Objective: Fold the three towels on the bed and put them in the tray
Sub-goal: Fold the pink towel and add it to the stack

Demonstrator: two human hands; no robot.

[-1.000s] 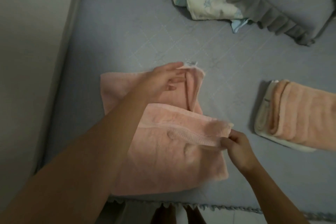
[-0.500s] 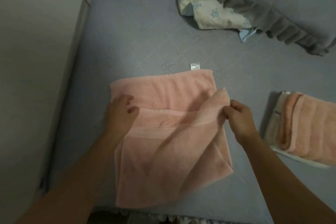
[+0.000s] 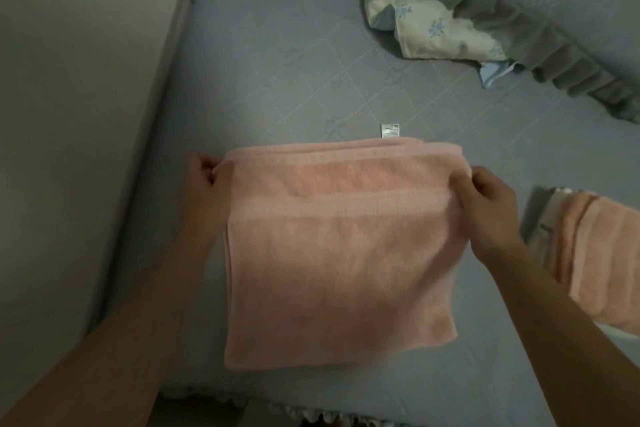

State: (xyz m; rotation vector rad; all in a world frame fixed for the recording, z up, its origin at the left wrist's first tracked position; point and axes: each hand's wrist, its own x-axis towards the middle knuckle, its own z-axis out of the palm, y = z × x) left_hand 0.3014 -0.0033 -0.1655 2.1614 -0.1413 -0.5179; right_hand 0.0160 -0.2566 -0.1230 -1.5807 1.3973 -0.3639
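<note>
Dim grey wall [image 3: 76,87] beside bed [image 3: 277,62]

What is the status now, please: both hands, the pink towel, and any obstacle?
Left hand and right hand pinch the far corners. Pink towel folded flat on bed. Nothing in the way.

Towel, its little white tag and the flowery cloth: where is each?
Towel [image 3: 332,270]: head view, middle of its top layer.
Tag [image 3: 390,131]: head view, centre of the label.
Flowery cloth [image 3: 436,31]: head view, its pale printed part.
</note>
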